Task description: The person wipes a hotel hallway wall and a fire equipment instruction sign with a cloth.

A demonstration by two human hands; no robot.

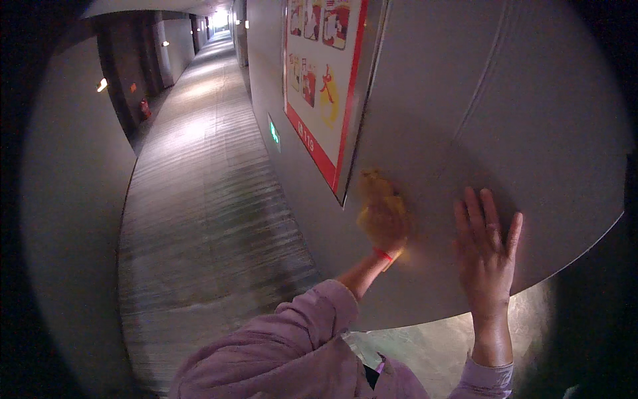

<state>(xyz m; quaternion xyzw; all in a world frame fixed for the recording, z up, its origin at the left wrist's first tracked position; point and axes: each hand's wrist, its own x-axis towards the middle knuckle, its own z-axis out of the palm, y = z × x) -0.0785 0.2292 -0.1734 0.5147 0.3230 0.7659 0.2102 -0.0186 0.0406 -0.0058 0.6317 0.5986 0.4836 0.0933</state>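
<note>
My left hand (386, 227), blurred and with a red band at the wrist, presses a yellow cloth (380, 187) against the grey wall panel (423, 114). The cloth bunches around and beyond my fingers, and a strip of it hangs below the wrist. Just above and to the left is the lower corner of a framed red-and-white poster (319, 99) bearing pictures and writing. To the right, my right hand (484, 259) lies against the same panel, fingers spread and nothing held. A ring shows on one of its fingers.
A carpeted corridor (199, 214) runs away on the left to a bright far end. Low on the near wall glows a green exit sign (274, 132). A red fire extinguisher (145, 108) stands by the opposite wall (75, 164). Paler smooth flooring (428, 346) shows below the panel.
</note>
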